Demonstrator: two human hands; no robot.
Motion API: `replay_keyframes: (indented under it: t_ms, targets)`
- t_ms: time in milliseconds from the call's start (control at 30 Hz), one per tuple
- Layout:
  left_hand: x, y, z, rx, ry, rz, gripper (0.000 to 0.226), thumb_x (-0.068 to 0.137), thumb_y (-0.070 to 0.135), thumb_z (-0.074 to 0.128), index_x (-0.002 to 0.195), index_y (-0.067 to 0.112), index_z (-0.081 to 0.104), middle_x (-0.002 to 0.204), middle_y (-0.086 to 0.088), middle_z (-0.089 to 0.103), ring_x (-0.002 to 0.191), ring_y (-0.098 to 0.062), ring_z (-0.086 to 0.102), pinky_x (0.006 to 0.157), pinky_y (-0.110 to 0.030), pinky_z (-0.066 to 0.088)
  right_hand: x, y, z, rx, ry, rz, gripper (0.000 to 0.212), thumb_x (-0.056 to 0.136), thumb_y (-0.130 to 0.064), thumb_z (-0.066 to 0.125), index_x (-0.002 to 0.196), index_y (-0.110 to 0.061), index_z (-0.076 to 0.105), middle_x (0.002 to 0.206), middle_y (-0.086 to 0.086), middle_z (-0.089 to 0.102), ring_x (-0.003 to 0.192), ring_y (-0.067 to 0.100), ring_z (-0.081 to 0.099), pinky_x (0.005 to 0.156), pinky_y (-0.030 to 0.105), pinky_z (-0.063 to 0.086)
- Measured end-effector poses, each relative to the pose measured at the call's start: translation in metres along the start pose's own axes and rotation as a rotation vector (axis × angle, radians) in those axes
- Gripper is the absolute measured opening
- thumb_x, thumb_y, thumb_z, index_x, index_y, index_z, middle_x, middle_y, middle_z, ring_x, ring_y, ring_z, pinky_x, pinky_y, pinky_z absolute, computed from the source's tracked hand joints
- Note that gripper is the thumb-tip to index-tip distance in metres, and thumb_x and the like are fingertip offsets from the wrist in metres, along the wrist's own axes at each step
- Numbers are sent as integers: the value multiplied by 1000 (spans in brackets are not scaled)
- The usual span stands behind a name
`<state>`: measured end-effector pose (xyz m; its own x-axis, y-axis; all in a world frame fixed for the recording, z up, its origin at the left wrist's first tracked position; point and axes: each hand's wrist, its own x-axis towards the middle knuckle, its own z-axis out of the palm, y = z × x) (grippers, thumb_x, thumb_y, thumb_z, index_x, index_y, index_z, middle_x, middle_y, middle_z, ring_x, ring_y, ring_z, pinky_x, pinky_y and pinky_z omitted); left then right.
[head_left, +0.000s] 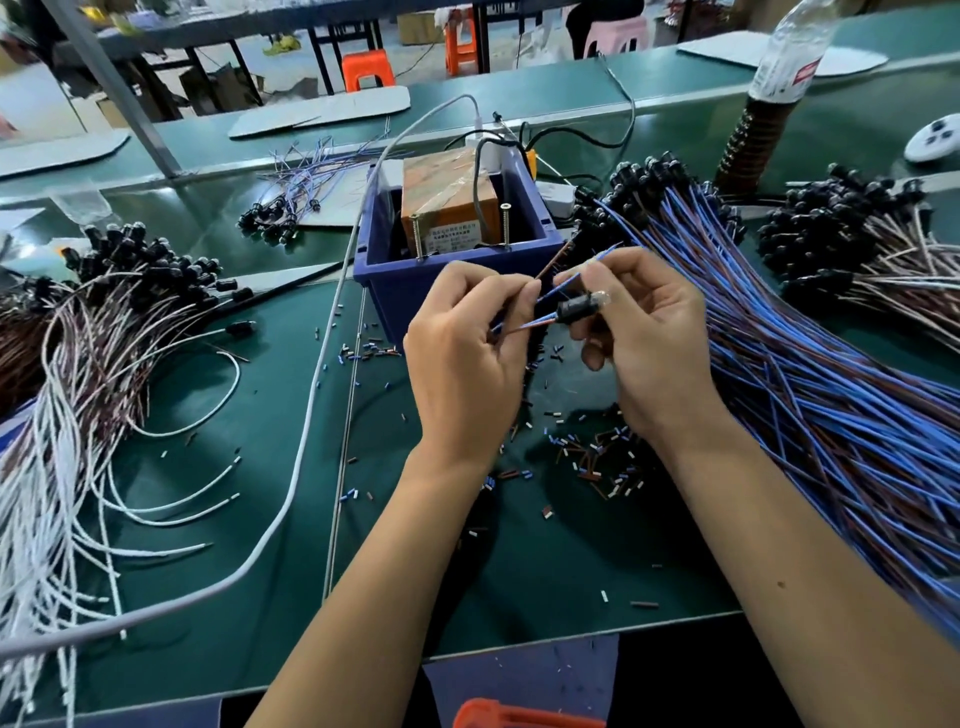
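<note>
My right hand (649, 338) grips a small black LED holder (576, 307) with a clear tip, its blue and brown leads running left. My left hand (467, 358) pinches those blue and brown wires (524, 325) between thumb and fingers, with the wire ends poking up toward the blue bin (540, 208). Both hands meet just in front of the bin, above the green table mat (249, 415).
A taped brown box (447, 202) sits in the bin. A big bundle of blue-brown wired LEDs (831, 415) fans out at right, white-brown ones (78, 364) at left. Cut insulation bits (597, 457) litter the mat. A white cable (311, 415) crosses it. A plastic bottle (789, 57) stands at the back right.
</note>
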<state>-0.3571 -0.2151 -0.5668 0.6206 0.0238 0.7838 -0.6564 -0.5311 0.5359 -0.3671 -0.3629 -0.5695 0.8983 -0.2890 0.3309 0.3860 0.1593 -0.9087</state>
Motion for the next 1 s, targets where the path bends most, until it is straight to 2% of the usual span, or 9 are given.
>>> replay_keyframes:
  t_ms: [67, 133, 233, 367, 467, 533, 600, 800, 1000]
  targets:
    - [3, 10, 7, -3, -29, 16, 13, 99, 18, 68, 95, 10, 78, 80, 1, 66, 72, -17, 59, 63, -36, 48, 1, -4, -3, -6, 65, -41, 12, 104, -18, 56, 93, -14, 56, 92, 10, 79, 55, 21, 57, 42, 25, 42]
    - [6, 22, 17, -47, -66, -47, 8, 95, 15, 70, 95, 12, 77, 76, 7, 67, 69, -9, 59, 64, -31, 48, 2, -6, -6, -74, 190, -107, 12, 105, -16, 53, 93, -13, 52, 80, 4, 77, 53, 18, 56, 47, 26, 43]
    - [10, 39, 38, -180, -164, -327, 8, 91, 17, 72, 97, 17, 78, 67, 12, 68, 63, -3, 60, 67, -26, 52, 4, -7, -14, -334, 434, -265, 13, 103, -13, 59, 94, -5, 63, 72, 3, 70, 60, 12, 65, 63, 34, 54]
    - [13, 50, 60, -442, -237, -673, 9, 92, 10, 72, 95, 12, 80, 71, 0, 75, 69, -10, 70, 76, -31, 58, 6, -6, -28, -512, 617, -338, 16, 102, -17, 61, 99, -5, 71, 77, 5, 71, 70, 22, 70, 73, 48, 57]
    - [13, 53, 63, -511, -208, -729, 12, 91, 8, 70, 89, 15, 79, 68, 0, 74, 67, -9, 70, 74, -30, 57, 8, -6, -28, -482, 591, -332, 14, 101, -15, 62, 101, -6, 73, 78, 1, 73, 73, 17, 71, 76, 45, 59]
    - [13, 52, 60, -504, -179, -726, 13, 91, 9, 69, 87, 17, 79, 71, -2, 75, 69, -13, 70, 74, -35, 58, 8, -5, -24, -454, 513, -312, 13, 99, -13, 63, 103, -7, 74, 81, 0, 74, 77, 14, 73, 79, 41, 60]
    - [12, 49, 55, -481, -129, -710, 13, 90, 9, 68, 86, 15, 78, 70, -1, 74, 66, -11, 67, 69, -31, 54, 6, -4, -19, -446, 429, -299, 12, 99, -14, 65, 104, -11, 75, 83, -3, 75, 78, 13, 74, 79, 39, 61]
    - [1, 29, 19, -301, 204, -506, 12, 91, 9, 63, 90, 11, 75, 72, -2, 71, 64, -16, 66, 65, -32, 55, -1, 1, 12, -486, 235, -332, 13, 98, -12, 67, 104, -11, 78, 80, -7, 75, 75, 6, 74, 74, 32, 62]
    - [6, -6, -18, -184, 456, -426, 19, 93, 9, 62, 106, 21, 70, 72, -1, 62, 59, -13, 56, 57, -24, 48, 6, 3, 46, -517, 244, -318, 21, 98, -10, 65, 112, -6, 79, 84, 0, 78, 68, 6, 71, 68, 27, 61]
